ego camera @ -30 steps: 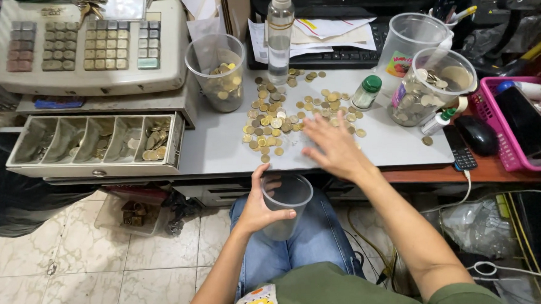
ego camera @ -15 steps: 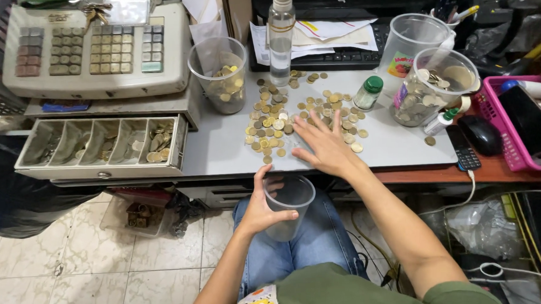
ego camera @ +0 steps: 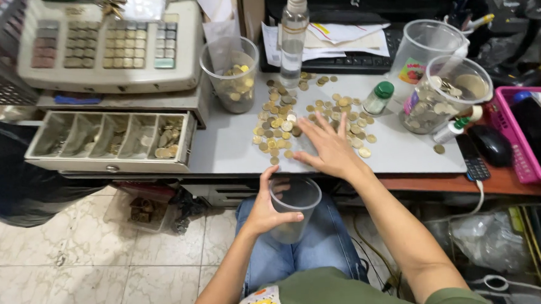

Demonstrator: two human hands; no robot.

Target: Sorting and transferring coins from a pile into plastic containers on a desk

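My arms are bare from the short sleeves down, with no watch, ring or bracelet on my left hand (ego camera: 267, 210) or my right hand (ego camera: 331, 152). My fingers (ego camera: 315, 124) are gloveless. I wear an olive-green top with a small crocheted patch in cream, yellow and dark red at its front, and blue denim jeans.

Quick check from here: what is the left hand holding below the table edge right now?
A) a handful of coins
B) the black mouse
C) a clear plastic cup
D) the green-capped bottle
C: the left hand grips a clear plastic cup just below the table edge, while the right hand lies flat on the coins.
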